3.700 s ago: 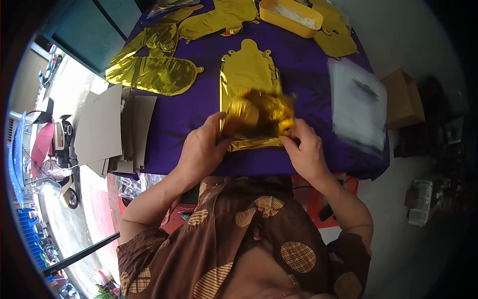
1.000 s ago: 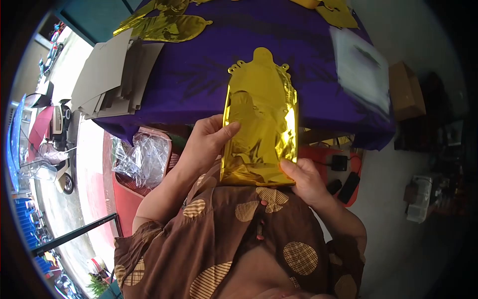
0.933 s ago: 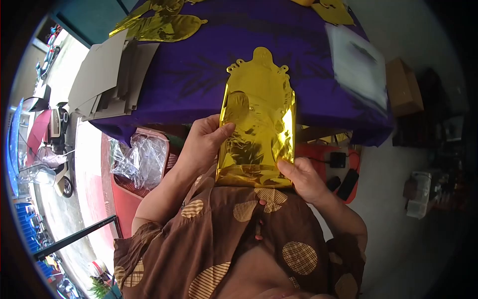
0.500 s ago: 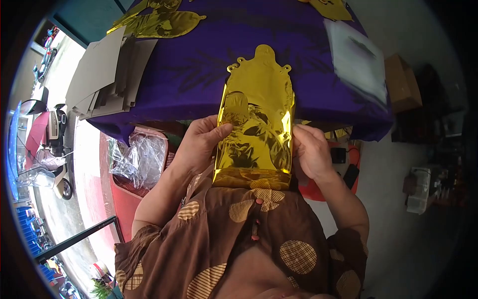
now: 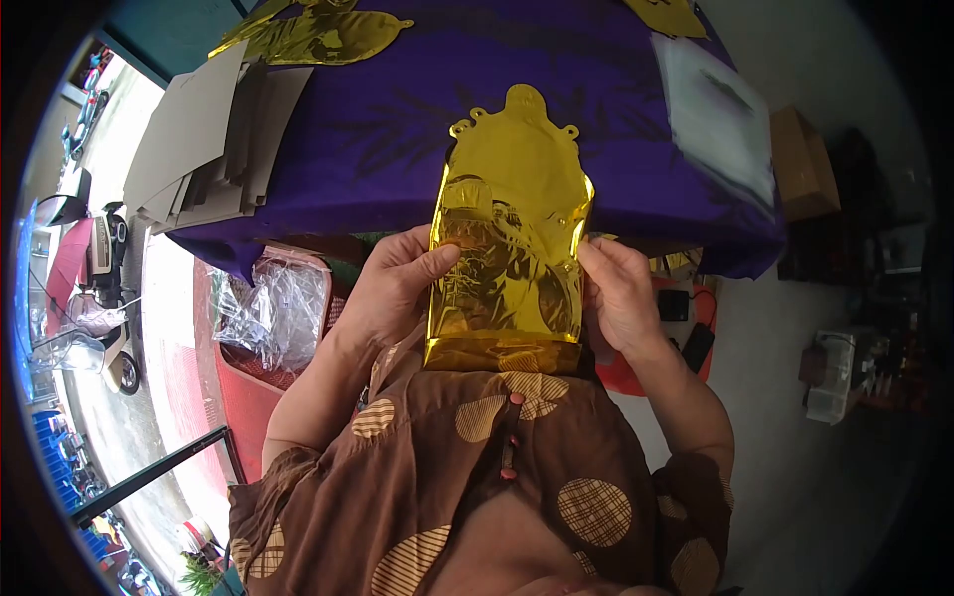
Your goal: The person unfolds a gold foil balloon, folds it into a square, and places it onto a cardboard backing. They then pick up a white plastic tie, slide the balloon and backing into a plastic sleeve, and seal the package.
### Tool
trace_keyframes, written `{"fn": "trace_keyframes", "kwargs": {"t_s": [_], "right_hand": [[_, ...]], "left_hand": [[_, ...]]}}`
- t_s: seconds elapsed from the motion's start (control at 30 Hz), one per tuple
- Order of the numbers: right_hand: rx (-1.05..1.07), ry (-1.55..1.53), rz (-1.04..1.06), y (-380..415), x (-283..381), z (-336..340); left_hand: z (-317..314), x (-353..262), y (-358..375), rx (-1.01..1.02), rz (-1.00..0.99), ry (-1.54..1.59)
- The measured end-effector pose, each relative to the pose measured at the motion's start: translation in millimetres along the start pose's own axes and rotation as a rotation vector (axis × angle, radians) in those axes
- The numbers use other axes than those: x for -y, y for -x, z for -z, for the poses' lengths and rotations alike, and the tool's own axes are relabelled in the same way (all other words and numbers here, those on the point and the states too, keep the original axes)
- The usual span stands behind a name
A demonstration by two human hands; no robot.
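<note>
A shiny gold foil piece [image 5: 517, 189] with a rounded tab and small loops along its top edge lies between my hands. Its lower end rests near my lap, and its upper part reaches over the front of the purple cloth. My left hand [image 5: 402, 283] pinches its left side, thumb on top and fingers partly hidden behind. On the opposite edge, my right hand [image 5: 621, 293] grips with thumb and bent fingers. The foil's bottom is folded into a flat band, and reflections blur its surface pattern.
A purple-covered table [image 5: 397, 129] bears grey cardboard sheets [image 5: 214, 149] at left, gold foil pieces [image 5: 348, 38] at the back and a whitish plastic-looking stack [image 5: 717, 114] at right. Below left is a red basket [image 5: 253, 397] with clear plastic [image 5: 278, 313]. A cardboard box [image 5: 805, 164] stands right.
The foil's surface has bent slightly and its reflections have shifted. Both hands keep their hold on its sides, with the right hand a little higher. The view has moved slightly.
</note>
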State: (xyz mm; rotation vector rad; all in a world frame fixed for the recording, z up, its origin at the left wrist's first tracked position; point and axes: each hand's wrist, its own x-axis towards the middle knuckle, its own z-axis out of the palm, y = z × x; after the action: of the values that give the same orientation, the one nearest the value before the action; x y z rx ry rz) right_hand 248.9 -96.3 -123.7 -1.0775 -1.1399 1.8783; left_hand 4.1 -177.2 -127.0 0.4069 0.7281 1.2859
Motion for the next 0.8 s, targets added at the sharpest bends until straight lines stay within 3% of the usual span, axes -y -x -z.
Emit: {"fn": "trace_keyframes", "kwargs": {"t_s": [0.17,0.8], "right_hand": [[0.109,0.004,0.004,-5,-6,12],[0.072,-0.025,-0.001,-15,-10,4]], "left_hand": [[5,2,-2,0.014,0.008,0.002],[3,2,-1,0.065,0.006,-0.011]]}}
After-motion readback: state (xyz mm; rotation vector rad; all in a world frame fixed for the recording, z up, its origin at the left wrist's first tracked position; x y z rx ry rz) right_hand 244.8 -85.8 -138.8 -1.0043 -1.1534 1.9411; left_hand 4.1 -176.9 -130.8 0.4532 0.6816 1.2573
